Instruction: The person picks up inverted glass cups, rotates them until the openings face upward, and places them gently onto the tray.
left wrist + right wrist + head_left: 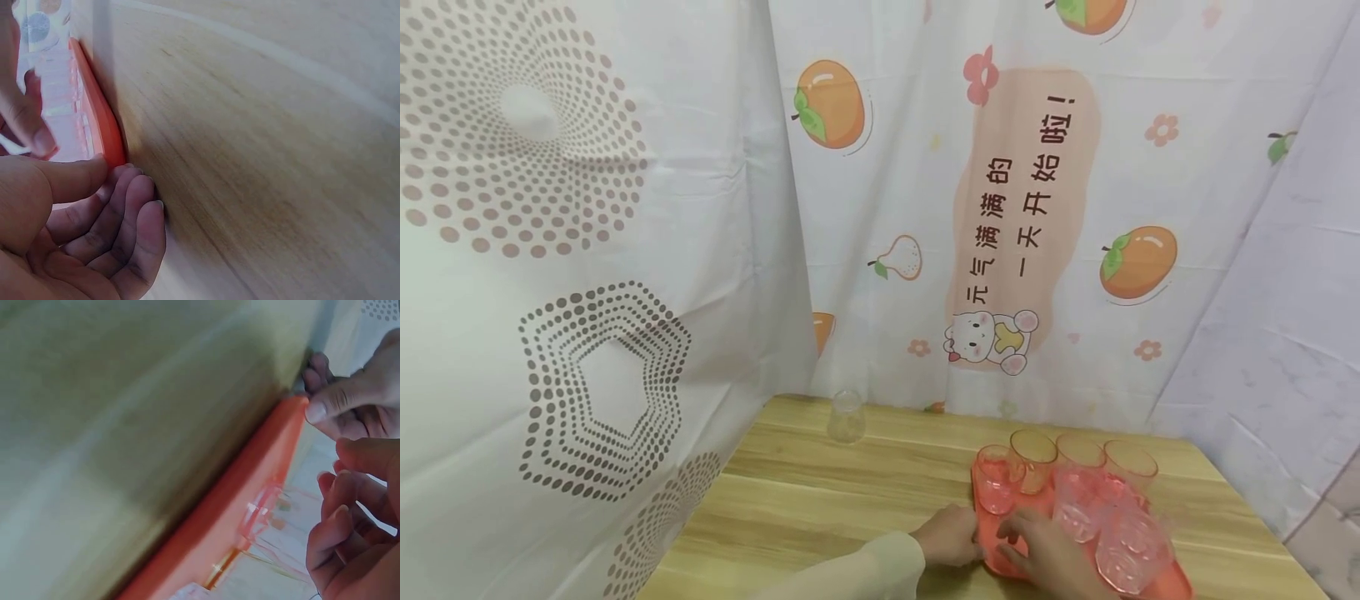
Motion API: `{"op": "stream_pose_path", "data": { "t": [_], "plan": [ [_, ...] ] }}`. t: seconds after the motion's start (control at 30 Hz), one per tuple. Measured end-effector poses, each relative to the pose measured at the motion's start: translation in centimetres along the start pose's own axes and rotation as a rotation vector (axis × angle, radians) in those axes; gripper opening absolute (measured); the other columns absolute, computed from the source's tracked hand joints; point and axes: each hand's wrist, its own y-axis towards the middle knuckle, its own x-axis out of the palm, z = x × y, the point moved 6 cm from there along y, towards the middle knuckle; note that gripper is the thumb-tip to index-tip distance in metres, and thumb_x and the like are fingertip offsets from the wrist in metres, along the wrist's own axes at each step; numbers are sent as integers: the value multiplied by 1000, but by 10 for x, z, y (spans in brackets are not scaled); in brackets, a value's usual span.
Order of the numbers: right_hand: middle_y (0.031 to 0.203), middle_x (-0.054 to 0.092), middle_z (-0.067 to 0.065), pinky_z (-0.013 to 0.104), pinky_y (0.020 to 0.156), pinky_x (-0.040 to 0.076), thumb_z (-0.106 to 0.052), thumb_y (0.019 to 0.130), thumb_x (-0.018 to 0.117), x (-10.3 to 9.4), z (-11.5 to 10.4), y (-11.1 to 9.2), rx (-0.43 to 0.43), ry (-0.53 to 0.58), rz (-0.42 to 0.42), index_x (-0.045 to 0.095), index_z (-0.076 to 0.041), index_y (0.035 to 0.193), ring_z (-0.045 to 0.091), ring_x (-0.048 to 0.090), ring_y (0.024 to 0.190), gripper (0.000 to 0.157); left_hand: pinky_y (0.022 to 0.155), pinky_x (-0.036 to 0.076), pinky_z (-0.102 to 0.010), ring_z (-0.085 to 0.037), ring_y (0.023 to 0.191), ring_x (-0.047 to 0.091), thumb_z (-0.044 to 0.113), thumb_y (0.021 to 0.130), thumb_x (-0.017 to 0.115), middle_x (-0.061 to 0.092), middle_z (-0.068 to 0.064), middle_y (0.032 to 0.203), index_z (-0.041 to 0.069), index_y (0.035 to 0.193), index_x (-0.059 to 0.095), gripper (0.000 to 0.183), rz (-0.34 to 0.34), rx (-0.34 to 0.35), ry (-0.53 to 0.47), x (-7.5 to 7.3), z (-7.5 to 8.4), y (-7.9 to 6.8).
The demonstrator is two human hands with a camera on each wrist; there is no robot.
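My left hand (951, 535) pinches the near-left edge of a red-orange tray (107, 128), thumb on top and fingers beneath the rim in the left wrist view. My right hand (1048, 550) hovers over the tray's near-left part, its fingers loosely bent with nothing between them. On the tray stand several see-through cups: a pink cup (1000, 483) at the left corner, a yellow cup (1036, 462) beside it, and pale pink cups (1080, 458) along the back. Clear ribbed cups (1129, 554) are to the right of my right hand.
A clear glass (847, 418) stands apart at the back left of the wooden table (820, 492). Behind the table hangs a fruit-printed curtain (887, 333), and a dotted white curtain (715, 350) borders the left side.
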Motion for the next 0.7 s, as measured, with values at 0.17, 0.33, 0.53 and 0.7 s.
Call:
{"op": "stream_pose_path", "data": {
  "t": [0.17,0.33,0.53,0.7],
  "plan": [
    [83,59,-18,28,61,47,-27,88,82,12,5,-8,69,49,-120,71,-22,87,1,53,73,12,41,33,-17,0,38,40,18,89,79,45,12,43,17,55,55,41,14,16,17,0,-1,1],
    [81,57,-21,26,58,43,-28,87,82,23,6,-13,107,129,-202,72,-24,85,-4,48,70,11,40,30,-17,-1,38,37,21,89,80,43,12,42,16,53,53,45,15,4,12,0,-1,1],
    [79,52,-23,25,58,42,-21,83,84,27,4,-16,71,153,-199,73,-24,83,-6,45,70,11,39,27,-17,0,37,35,22,88,81,42,12,41,16,52,53,46,20,4,3,0,-2,1],
    [79,52,-23,25,58,43,-17,81,85,27,4,-16,71,138,-166,73,-25,81,-6,47,70,14,38,25,-17,1,38,32,21,87,82,37,14,42,17,53,52,45,30,22,-11,-3,-3,2]
  ]
}}
